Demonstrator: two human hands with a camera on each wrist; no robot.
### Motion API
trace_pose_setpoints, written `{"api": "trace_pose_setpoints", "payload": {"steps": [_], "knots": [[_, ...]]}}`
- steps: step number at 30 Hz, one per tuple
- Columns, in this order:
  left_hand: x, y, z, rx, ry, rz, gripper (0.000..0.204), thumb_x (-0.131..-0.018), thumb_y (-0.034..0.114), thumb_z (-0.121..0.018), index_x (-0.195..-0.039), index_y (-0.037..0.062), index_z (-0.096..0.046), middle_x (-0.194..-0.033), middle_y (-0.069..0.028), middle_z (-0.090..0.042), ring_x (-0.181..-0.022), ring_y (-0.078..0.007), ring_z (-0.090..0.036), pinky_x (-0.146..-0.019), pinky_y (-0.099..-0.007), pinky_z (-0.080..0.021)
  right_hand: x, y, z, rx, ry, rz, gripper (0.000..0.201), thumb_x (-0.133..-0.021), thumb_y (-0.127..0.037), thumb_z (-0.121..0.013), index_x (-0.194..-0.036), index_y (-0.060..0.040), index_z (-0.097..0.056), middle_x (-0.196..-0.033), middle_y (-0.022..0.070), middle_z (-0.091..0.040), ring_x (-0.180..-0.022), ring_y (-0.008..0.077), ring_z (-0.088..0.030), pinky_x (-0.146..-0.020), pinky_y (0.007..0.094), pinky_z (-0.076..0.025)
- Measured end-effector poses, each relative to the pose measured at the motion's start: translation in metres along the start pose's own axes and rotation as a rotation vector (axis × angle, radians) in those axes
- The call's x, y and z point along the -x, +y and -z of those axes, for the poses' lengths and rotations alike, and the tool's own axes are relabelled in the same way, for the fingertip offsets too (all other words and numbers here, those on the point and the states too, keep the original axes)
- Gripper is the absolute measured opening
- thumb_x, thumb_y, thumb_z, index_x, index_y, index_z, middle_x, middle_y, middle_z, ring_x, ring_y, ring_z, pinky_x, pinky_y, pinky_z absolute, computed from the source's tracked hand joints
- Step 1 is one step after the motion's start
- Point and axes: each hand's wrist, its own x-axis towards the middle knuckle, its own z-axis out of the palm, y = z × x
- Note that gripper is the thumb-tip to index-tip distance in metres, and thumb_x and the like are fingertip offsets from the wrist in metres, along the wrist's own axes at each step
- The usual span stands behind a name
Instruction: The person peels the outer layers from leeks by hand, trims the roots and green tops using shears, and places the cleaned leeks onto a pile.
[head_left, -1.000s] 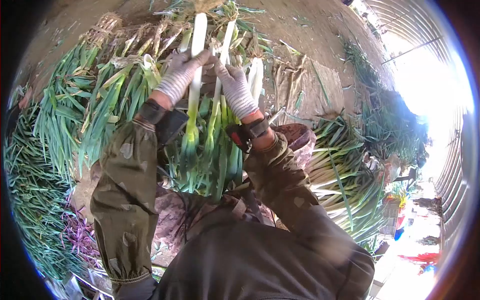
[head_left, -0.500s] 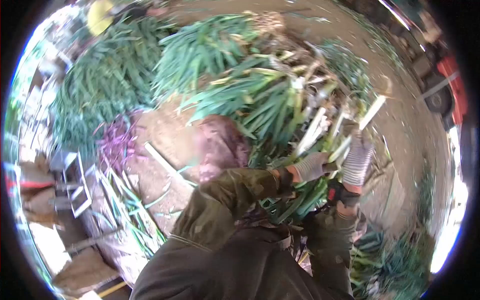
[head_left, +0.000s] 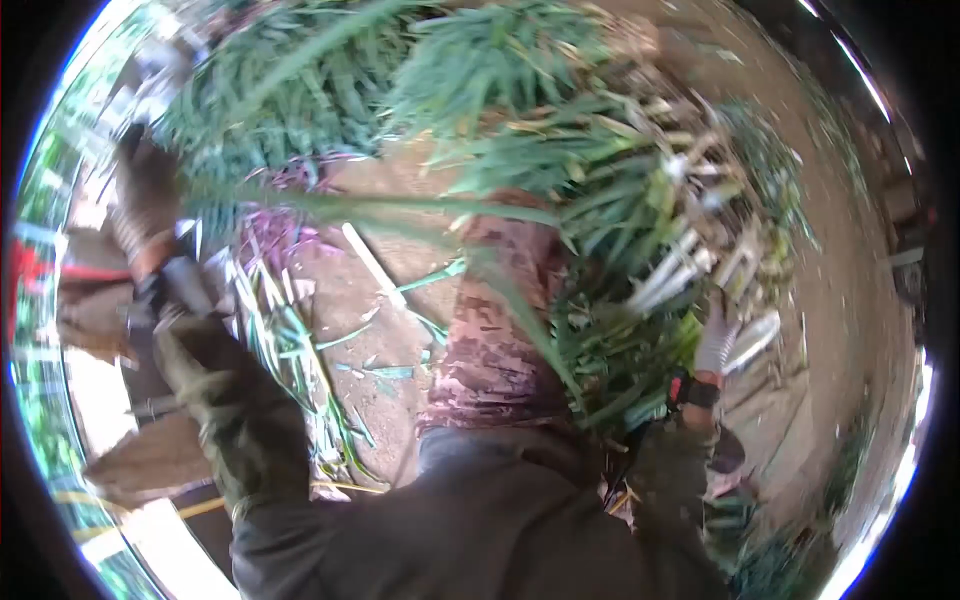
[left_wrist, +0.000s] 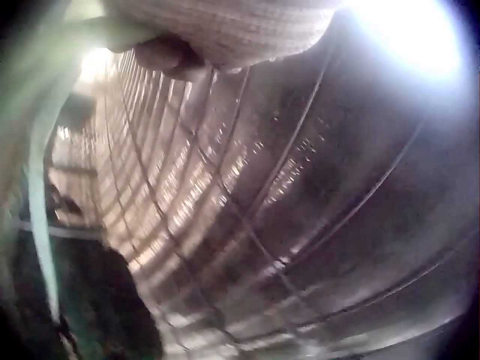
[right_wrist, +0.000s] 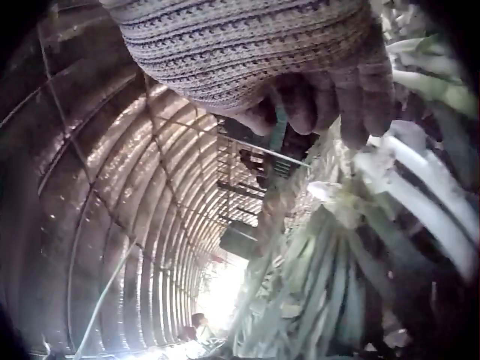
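Note:
My left hand, in a knit work glove, is stretched far out to the left. It pinches long green leek leaves, which trail blurred to the right across my patterned trouser leg. In the left wrist view, a leaf strip runs from beside the gloved fingers and hangs down. My gloved right hand is low over the right end of the leek pile, beside a white leek shank. Its fingers hang loosely downward in the right wrist view, close over leeks, with nothing visible in them.
Bundled leeks and a green heap lie ahead. Purple strips, a loose white stalk and cut leaves are on the ground at left. An arched roof rises above; a person is far off.
The view has turned left. My left hand has parted from the right and swung far left, pulling leek leaves along. The white leek that was raised in the right hand is no longer held up.

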Motion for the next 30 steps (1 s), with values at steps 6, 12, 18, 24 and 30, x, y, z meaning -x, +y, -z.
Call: {"api": "trace_pose_setpoints", "payload": {"steps": [6, 12, 18, 24, 30], "knots": [[-0.048, -0.224, 0.208, -1.062, -0.134, 0.154, 0.034, -0.101, 0.030, -0.054, -0.124, 0.0050, -0.058, -0.113, -0.0084, -0.061, -0.108, -0.0217, -0.059, -0.100, -0.0363, -0.046, 0.023, 0.049, 0.016, 0.508, 0.029, 0.003, 0.055, -0.090, -0.033, -0.066, -0.127, 0.0064, -0.054, -0.110, 0.0273, -0.067, -0.105, 0.0417, -0.064, -0.092, 0.0472, -0.049], [-0.006, -0.239, 0.164, -1.253, -0.102, -0.108, 0.036, -0.101, 0.021, -0.057, -0.129, -0.0002, -0.057, -0.125, -0.0118, -0.062, -0.114, -0.0227, -0.060, -0.102, -0.0338, -0.045, 0.016, 0.056, -0.009, 0.717, -0.022, -0.143, 0.044, -0.084, -0.042, -0.068, -0.098, -0.0012, -0.072, -0.092, 0.0243, -0.071, -0.090, 0.0393, -0.069, -0.085, 0.0430, -0.054], [0.214, -0.106, -0.171, -0.517, -0.976, 0.214, 0.031, -0.095, 0.014, -0.063, -0.122, 0.0006, -0.065, -0.121, -0.0122, -0.068, -0.109, -0.0236, -0.064, -0.098, -0.0331, -0.047, -0.005, 0.037, -0.070, 0.956, -0.194, -0.245, 0.054, -0.086, -0.052, -0.064, -0.102, -0.0014, -0.073, -0.096, 0.0233, -0.071, -0.096, 0.0368, -0.070, -0.085, 0.0420, -0.055], [0.424, -0.174, -0.293, -0.678, -1.974, -0.318, 0.027, -0.090, 0.019, -0.061, -0.110, 0.0024, -0.068, -0.105, -0.0252, -0.067, -0.101, -0.0400, -0.065, -0.088, -0.0468, -0.051, -0.002, 0.076, -0.089, 0.738, -0.090, -0.396, 0.050, -0.084, -0.050, -0.067, -0.091, -0.0014, -0.075, -0.096, 0.0234, -0.071, -0.094, 0.0394, -0.070, -0.083, 0.0449, -0.055], [0.510, -0.299, -0.289, -0.913, -1.891, -0.055, 0.029, -0.093, 0.023, -0.063, -0.111, 0.0002, -0.064, -0.098, -0.0207, -0.068, -0.088, -0.0305, -0.065, -0.078, -0.0405, -0.051, -0.007, 0.123, -0.100, 0.579, 0.007, -0.416, 0.054, -0.085, -0.045, -0.069, -0.104, 0.0054, -0.069, -0.100, 0.0290, -0.069, -0.099, 0.0440, -0.067, -0.085, 0.0462, -0.054]]}}
